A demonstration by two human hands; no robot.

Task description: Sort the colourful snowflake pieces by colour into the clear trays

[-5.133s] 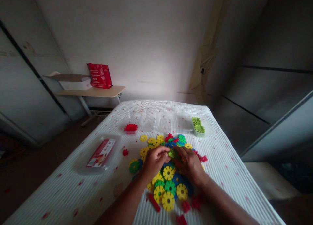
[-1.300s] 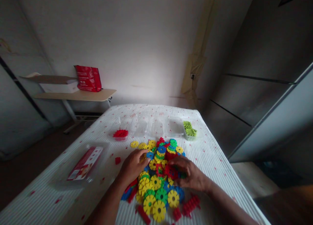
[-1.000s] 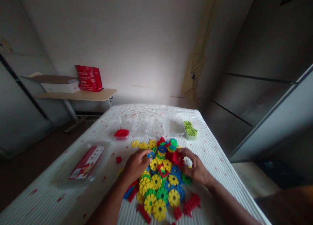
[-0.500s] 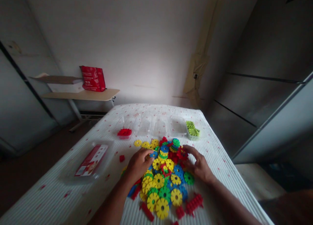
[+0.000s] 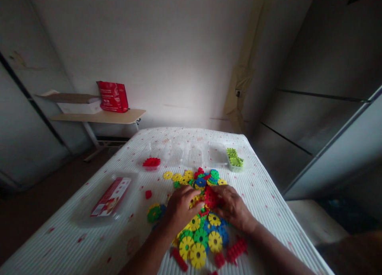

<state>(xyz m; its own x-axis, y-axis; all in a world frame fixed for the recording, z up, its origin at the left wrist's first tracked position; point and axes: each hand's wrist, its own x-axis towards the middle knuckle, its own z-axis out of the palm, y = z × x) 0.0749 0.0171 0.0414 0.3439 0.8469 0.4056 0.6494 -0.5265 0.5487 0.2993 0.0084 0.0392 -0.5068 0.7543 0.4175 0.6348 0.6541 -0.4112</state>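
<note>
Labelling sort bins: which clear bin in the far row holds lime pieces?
The right-end bin, with lime pieces inside. The left-end bin holds red pieces; no colour shows in those between.

Left hand [image 5: 179, 209] is brought inward from the left edge of the pile of toothed discs [image 5: 203, 237] (its position 0.5 s ago) and is now laid over the pile's middle. Right hand [image 5: 234, 207] is drawn in from the right edge to meet it. A red cluster [image 5: 210, 196] is now gripped at the right fingertips, where a light-green piece was held 5 s ago. A green disc [image 5: 154, 214] is uncovered at the left edge.
</note>
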